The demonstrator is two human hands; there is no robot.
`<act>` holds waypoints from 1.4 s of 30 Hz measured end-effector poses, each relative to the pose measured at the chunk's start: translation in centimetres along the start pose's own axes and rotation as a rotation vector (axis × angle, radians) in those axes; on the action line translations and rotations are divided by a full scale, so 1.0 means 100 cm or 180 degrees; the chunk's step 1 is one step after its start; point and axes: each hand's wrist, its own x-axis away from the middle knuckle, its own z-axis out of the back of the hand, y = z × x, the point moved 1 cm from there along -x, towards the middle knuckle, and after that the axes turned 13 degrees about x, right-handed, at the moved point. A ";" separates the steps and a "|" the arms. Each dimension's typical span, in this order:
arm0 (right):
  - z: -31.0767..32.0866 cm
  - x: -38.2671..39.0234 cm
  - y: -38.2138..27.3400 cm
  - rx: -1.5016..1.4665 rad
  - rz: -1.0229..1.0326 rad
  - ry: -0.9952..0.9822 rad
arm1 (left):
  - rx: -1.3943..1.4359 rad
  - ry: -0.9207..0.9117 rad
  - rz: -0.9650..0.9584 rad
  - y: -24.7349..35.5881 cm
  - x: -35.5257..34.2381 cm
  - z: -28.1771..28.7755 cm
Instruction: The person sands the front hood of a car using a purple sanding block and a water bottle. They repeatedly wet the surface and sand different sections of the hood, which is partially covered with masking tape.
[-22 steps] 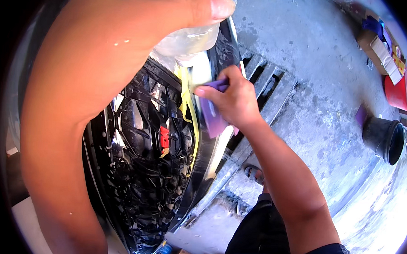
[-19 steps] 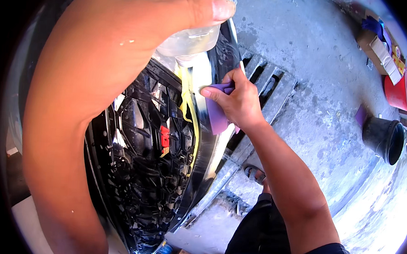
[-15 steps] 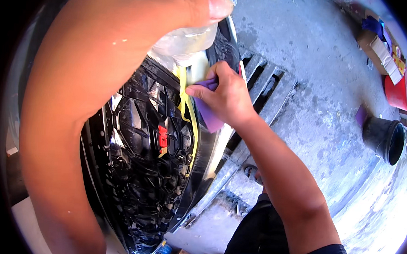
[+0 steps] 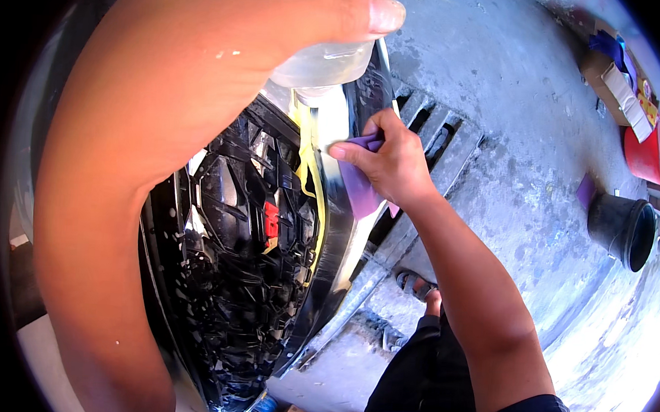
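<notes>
My left hand (image 4: pixel 279 28) is closed round a clear plastic bottle (image 4: pixel 326 64), which tips neck-down over a car's front bumper (image 4: pixel 335 217). Only its thumb shows plainly; the other fingers are hidden. Just below and right of the bottle, my right hand (image 4: pixel 398 163) pinches a folded purple sheet, apparently sandpaper (image 4: pixel 359 189), between thumb and fingers. The sheet hangs at the bumper's wet, pale edge. Yellow masking tape (image 4: pixel 305 160) runs along the border of the black grille (image 4: pixel 224 297), partly loose. A red badge (image 4: pixel 271 221) sits on the grille.
A slatted drain grate (image 4: pixel 441 148) lies in the wet concrete floor (image 4: pixel 511 163) beside the bumper. On the right stand a black bucket (image 4: pixel 618 228), a red bucket (image 4: pixel 652 156) and a cardboard box (image 4: pixel 609 82). A sandalled foot (image 4: pixel 419 287) is below my right forearm.
Both hands have shifted slightly right in the picture, the bottle and purple sheet with them. The sheet now hangs farther out over the bumper's outer edge. More of the foot shows.
</notes>
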 end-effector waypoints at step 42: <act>-0.003 -0.009 0.007 -0.0603 -0.0624 -0.0591 | -0.0077 0.0234 -0.0004 -0.016 0.005 -0.007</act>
